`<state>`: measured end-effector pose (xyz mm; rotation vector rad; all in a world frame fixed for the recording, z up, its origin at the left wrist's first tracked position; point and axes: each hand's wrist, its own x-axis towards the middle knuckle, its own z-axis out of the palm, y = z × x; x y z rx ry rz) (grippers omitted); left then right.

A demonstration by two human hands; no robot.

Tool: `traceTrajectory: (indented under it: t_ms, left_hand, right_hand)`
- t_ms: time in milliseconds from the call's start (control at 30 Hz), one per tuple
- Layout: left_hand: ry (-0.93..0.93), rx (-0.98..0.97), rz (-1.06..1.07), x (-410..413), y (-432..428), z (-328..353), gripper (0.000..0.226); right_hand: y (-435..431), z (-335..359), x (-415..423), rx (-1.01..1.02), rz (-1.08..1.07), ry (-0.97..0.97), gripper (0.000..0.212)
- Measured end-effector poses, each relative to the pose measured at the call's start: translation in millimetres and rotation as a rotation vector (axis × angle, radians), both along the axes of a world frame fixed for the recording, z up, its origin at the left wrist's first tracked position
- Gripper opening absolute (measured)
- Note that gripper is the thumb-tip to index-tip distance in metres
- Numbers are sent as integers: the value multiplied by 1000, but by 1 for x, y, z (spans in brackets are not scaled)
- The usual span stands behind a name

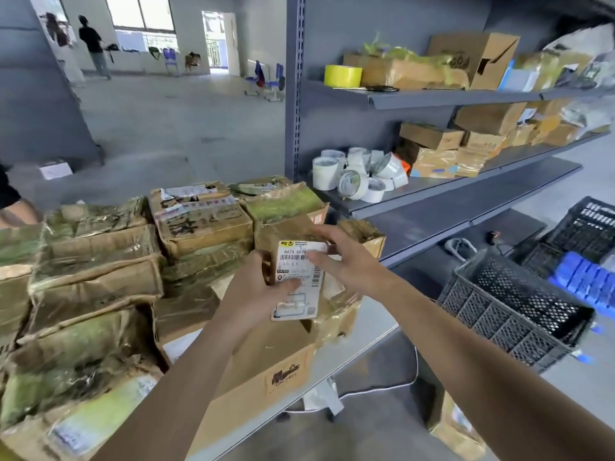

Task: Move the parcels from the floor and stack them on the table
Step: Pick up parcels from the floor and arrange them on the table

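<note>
Our left grip [256, 287] holds a small parcel [298, 281], with the thumb curled over its white label and the fingers hidden behind its left side. Our right grip [342, 257] lies on the same parcel with the fingers straight and spread along its far right edge and the thumb laid flat across the top of the label. It is touching the parcel, not clenched on it.

The parcel sits tilted at the right end of a pile of taped brown parcels [100, 277] that covers most of the tabletop [366, 331]. We cannot tell whether it already rests on the boxes under it. An open cardboard box [266, 361] stands near us at the tabletop's edge, below the held parcel.

To the right is a grey shelf unit [432, 98]. Its middle shelf carries white tape rolls [359, 181], and a yellow tape roll [342, 75] sits higher up. A black crate [512, 304] is near right, and another parcel [456, 427] lies on the floor beneath it. Far left, a person [93, 44] stands by the windows.
</note>
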<state>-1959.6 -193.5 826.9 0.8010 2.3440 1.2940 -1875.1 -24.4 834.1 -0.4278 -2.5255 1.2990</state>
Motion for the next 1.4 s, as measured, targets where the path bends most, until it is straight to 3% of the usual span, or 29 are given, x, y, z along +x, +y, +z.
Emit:
traceTrajectory:
  t_ms: [400, 567, 667, 900, 1100, 1267, 1400]
  left_hand:
    - [9, -140, 81, -2, 108, 1, 37]
    - [55, -147, 94, 0, 134, -2, 64]
    - [102, -127, 84, -2, 141, -1, 69]
    - [202, -191, 3, -21, 132, 2, 59]
    - [185, -172, 41, -40, 106, 3, 34]
    - [146, -100, -8, -50, 88, 5, 38]
    - [164, -119, -64, -54, 84, 3, 43]
  right_hand:
    - [118, -6, -22, 48, 158, -68, 48]
    - [150, -10, -29, 61, 206, -88, 48]
    - [157, -13, -34, 65, 216, -101, 49]
    - [145, -14, -45, 44, 230, -80, 49]
    - [131, -25, -56, -7, 278, -61, 56]
    - [129, -37, -63, 1, 256, -123, 78]
    - [132, -36, -57, 32, 283, -173, 77]
